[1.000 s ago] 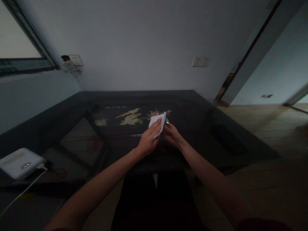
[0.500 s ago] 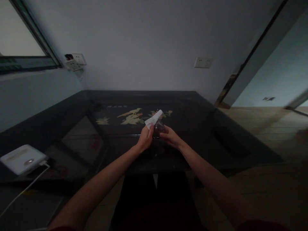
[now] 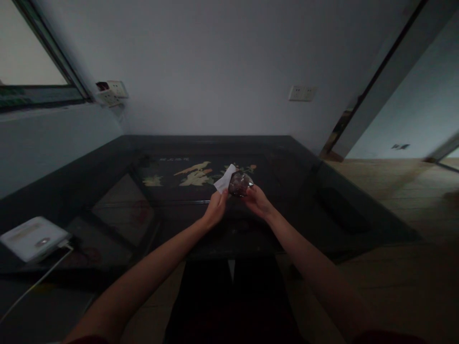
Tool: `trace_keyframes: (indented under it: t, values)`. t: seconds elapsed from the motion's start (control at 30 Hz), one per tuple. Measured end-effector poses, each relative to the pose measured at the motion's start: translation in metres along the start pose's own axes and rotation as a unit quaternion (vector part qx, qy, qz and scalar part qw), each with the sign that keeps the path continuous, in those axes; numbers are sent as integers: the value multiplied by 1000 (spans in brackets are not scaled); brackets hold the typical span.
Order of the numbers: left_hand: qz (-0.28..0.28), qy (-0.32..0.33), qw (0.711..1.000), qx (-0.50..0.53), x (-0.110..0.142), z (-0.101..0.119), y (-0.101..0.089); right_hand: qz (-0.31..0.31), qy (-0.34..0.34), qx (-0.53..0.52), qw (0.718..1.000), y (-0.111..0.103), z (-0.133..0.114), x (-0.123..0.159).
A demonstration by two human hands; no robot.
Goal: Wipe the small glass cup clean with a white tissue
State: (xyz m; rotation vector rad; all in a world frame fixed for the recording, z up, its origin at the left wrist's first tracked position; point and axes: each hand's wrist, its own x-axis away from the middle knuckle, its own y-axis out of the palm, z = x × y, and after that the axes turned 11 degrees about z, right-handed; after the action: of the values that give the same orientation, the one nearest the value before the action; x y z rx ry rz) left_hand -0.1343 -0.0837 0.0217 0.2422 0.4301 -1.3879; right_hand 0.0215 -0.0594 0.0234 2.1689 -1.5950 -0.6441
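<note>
My left hand (image 3: 215, 208) is closed on a white sheet of tissue or paper (image 3: 224, 178), pinched between thumb and fingers and sticking up above them. In my right hand (image 3: 258, 201) is a small rounded see-through glass (image 3: 239, 184), dark and shiny, held tilted by its right side. The tissue's right edge meets the glass's left side; dim light hides whether the left fingertips touch it too. Both hands are above the near half of the dark glossy table (image 3: 193, 229).
A white box-shaped device (image 3: 36, 236) with a white cable (image 3: 36, 284) lies at the table's left. Toward the right lies a dark flat object (image 3: 342, 210). A bird-and-flower picture (image 3: 197, 174) decorates the tabletop. Wall sockets (image 3: 302, 93) are behind.
The glass has turned and risen in my right hand, showing more of its rounded side. The tissue has shifted slightly left and is less upright against it.
</note>
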Motion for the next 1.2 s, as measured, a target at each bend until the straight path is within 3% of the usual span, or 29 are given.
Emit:
trace_keyframes:
  t: [0.1,0.37,0.63,0.8,1.0,1.2]
  values:
    - [-16,48,998,-26,3,1,1,25,-23,-10,999,0,0,-1]
    - [-38,59,997,-35,14,4,4,69,-75,-15,995,2,-3,-4]
    - [-133,250,953,-106,17,11,7,98,-62,-26,993,-4,5,-11]
    - [-130,317,924,-168,15,13,6,94,-33,-17,995,-2,16,-9]
    - [-87,253,957,-108,9,14,4,56,-5,23,998,6,13,-1]
    - [-51,92,994,-25,1,3,1,31,-10,64,997,12,6,4]
